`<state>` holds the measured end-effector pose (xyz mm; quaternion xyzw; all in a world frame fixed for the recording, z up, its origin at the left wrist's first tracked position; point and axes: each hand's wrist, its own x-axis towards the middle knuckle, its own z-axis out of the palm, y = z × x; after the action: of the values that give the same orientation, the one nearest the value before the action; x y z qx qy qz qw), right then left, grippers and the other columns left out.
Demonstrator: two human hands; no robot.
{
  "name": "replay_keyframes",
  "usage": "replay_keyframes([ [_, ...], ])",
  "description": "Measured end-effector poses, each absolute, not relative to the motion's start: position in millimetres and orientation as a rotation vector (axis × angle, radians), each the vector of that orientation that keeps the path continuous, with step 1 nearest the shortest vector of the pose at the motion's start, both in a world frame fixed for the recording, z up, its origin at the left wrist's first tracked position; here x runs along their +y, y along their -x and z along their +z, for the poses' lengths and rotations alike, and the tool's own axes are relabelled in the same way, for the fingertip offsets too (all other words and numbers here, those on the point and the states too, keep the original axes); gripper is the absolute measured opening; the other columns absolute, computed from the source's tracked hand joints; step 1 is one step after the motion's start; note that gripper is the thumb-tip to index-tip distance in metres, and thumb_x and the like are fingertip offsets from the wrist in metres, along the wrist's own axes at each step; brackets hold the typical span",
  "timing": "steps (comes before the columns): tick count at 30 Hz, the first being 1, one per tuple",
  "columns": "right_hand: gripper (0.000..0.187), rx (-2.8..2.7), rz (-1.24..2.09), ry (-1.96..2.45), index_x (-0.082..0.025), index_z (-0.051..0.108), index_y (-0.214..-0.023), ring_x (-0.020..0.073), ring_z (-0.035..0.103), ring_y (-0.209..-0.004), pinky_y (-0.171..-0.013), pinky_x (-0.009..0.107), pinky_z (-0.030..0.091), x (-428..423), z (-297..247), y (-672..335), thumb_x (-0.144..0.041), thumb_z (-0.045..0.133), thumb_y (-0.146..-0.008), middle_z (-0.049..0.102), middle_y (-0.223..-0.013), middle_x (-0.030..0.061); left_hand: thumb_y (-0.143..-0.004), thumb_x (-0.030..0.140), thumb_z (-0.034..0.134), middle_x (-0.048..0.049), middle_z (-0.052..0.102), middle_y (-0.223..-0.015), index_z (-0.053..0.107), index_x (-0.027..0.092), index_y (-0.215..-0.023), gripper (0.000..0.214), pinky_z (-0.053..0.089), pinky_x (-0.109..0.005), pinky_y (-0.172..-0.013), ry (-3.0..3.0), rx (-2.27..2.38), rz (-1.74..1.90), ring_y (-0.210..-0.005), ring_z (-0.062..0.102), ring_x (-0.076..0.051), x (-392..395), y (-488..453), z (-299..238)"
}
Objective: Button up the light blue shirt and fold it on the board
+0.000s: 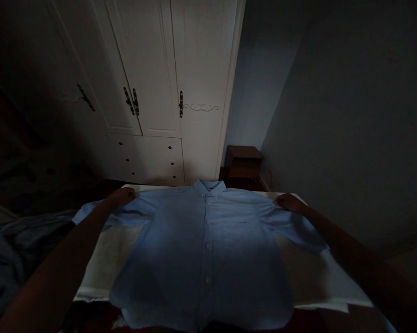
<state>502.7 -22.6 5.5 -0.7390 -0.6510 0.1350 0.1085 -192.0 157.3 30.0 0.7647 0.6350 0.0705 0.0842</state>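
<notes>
A light blue short-sleeved button shirt [201,259] lies front up on a white cloth-covered board [104,259], collar pointing away from me. My left hand [120,198] rests on the shirt's left shoulder, fingers curled over the fabric near the sleeve. My right hand [290,202] lies on the opposite shoulder, fingers bent down onto the cloth. Both sleeves stretch outward under my forearms. The room is dim, so the fingertips are hard to make out.
A white wardrobe [167,92] with dark handles and small drawers stands behind the board. A brown bedside cabinet [243,162] sits to its right against a grey wall. Dark bedding [17,245] lies crumpled at the left.
</notes>
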Motion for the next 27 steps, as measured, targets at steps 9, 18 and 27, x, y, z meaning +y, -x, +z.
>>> replay_keyframes([
  [9,0.026,-1.959,0.342,2.181,-0.019,0.072,-0.095,0.0252,0.068,-0.095,-0.085,0.034,0.051,-17,-4,-488,-0.036,0.054,-0.085,0.073,-0.103,0.0106,-0.090,0.030,0.040,-0.0217,0.061,-0.122,0.064,0.012,-0.113,0.037,0.046,-0.049,-0.093,-2.377,2.166,0.059,-0.114,0.058,-0.036,131,176,29],
  [18,0.033,-2.123,0.391,2.359,-0.021,0.071,-0.079,0.0302,0.068,-0.088,-0.076,0.036,0.054,-34,10,-502,-0.041,0.082,-0.056,0.073,-0.094,0.0123,-0.090,0.059,0.039,-0.0147,0.049,-0.144,0.051,0.015,-0.136,0.065,0.037,-0.038,-0.110,-2.793,1.450,0.216,-0.131,0.048,-0.028,71,100,10],
  [27,0.017,-1.900,0.079,2.604,-0.016,0.074,-0.088,0.0267,0.068,-0.092,-0.079,0.035,0.052,-50,18,-508,-0.022,0.060,-0.080,0.072,-0.101,0.0144,-0.093,0.064,0.027,-0.0168,0.036,-0.154,0.043,0.014,-0.144,0.074,0.025,-0.043,-0.116,-2.830,1.342,0.204,-0.144,0.031,-0.027,28,83,-34],
])
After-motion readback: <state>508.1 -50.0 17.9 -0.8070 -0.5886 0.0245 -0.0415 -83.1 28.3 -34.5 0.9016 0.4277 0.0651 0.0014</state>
